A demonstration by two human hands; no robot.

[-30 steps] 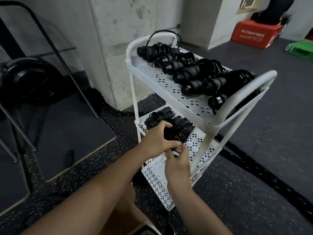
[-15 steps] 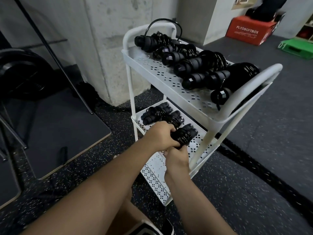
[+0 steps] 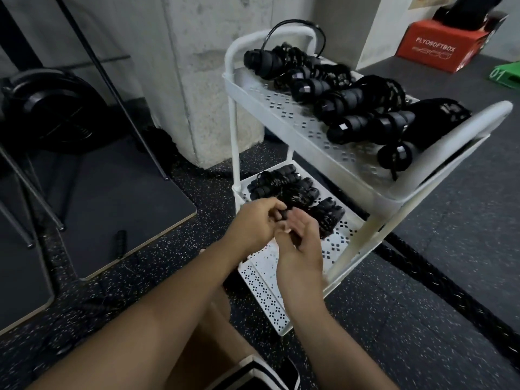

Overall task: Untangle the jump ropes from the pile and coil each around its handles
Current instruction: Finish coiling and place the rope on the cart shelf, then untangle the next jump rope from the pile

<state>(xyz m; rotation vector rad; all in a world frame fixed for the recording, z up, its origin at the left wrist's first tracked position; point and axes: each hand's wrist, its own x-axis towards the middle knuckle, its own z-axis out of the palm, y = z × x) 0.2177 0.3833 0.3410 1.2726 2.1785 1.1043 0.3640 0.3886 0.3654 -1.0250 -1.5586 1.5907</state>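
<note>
Several black jump ropes [image 3: 351,97], each coiled around its handles, lie in a row on the top shelf [image 3: 284,114] of a white cart. Three more coiled bundles lie on the lower shelf [image 3: 264,280]; the nearest one [image 3: 329,218] rests by itself just right of my hands. My left hand [image 3: 253,223] hovers over this shelf with curled fingers touching a small black end; whether it grips it is unclear. My right hand [image 3: 301,243] is below it, palm up, fingers apart, holding nothing.
A concrete pillar [image 3: 208,80] stands behind the cart. A loose black handle [image 3: 121,240] lies on the dark mat to the left, near weight plates [image 3: 47,108]. A thick black rope [image 3: 422,266] runs across the floor at right. A red plyo box [image 3: 441,49] sits far back.
Both hands held a coiled bundle over the lower shelf; it now lies on the shelf and my hands have drawn back, the right one opened.
</note>
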